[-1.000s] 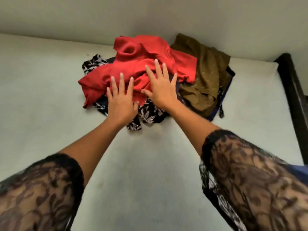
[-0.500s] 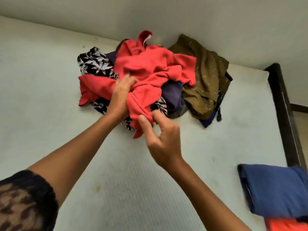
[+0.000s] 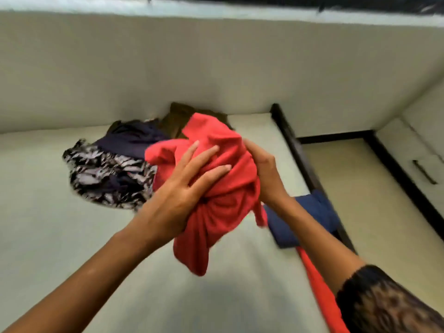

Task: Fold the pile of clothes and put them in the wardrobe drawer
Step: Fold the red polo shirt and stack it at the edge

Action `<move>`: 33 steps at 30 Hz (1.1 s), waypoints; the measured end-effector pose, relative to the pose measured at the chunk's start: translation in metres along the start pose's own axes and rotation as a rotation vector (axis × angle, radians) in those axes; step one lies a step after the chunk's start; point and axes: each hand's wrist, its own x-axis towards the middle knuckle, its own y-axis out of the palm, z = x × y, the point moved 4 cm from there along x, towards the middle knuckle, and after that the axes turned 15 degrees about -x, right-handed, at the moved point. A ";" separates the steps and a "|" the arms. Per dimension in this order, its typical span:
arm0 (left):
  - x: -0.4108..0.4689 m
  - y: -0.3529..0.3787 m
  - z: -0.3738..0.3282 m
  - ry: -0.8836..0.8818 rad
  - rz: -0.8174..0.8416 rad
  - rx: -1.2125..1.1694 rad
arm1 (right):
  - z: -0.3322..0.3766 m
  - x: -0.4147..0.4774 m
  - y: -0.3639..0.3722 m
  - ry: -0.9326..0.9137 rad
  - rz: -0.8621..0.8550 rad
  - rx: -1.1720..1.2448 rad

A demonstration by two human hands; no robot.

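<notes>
Red garment (image 3: 223, 212), soft twisted crumpled bundle

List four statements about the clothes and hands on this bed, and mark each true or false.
1. The left hand and right hand both hold the red garment above the mattress. True.
2. The red garment is neatly folded. False: it is bunched up between the hands.
3. A folded blue garment lies near the mattress's right edge. True.
4. The black-and-white patterned garment is in the right hand. False: it lies on the mattress, and neither hand touches it.
</notes>
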 end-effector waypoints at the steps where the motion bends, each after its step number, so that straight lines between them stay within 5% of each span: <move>1: 0.008 0.005 -0.018 -0.054 0.080 -0.066 | -0.001 -0.014 -0.029 0.020 -0.056 -0.029; 6: 0.062 0.030 -0.126 -0.636 0.046 -0.818 | 0.010 -0.087 -0.173 0.124 -0.240 -0.208; 9: 0.102 0.062 -0.203 -0.785 0.108 -1.118 | 0.027 -0.132 -0.234 0.150 -0.308 -0.299; 14: 0.152 0.100 -0.339 -0.633 0.206 -1.346 | 0.048 -0.208 -0.353 0.221 -0.298 -0.550; 17: 0.176 0.115 -0.400 -0.499 0.202 -1.264 | 0.056 -0.258 -0.419 0.212 -0.007 -0.897; 20: 0.200 0.120 -0.446 -0.262 0.232 -1.068 | 0.069 -0.303 -0.465 0.393 0.201 -0.759; 23: 0.223 0.118 -0.497 -0.015 0.300 -0.882 | 0.099 -0.334 -0.525 0.537 -0.092 -0.085; 24: 0.229 0.116 -0.514 0.054 0.319 -0.820 | 0.101 -0.341 -0.541 0.578 -0.224 -0.026; 33: 0.261 0.077 -0.615 0.487 0.224 -0.449 | 0.123 -0.372 -0.599 0.618 -0.881 -0.061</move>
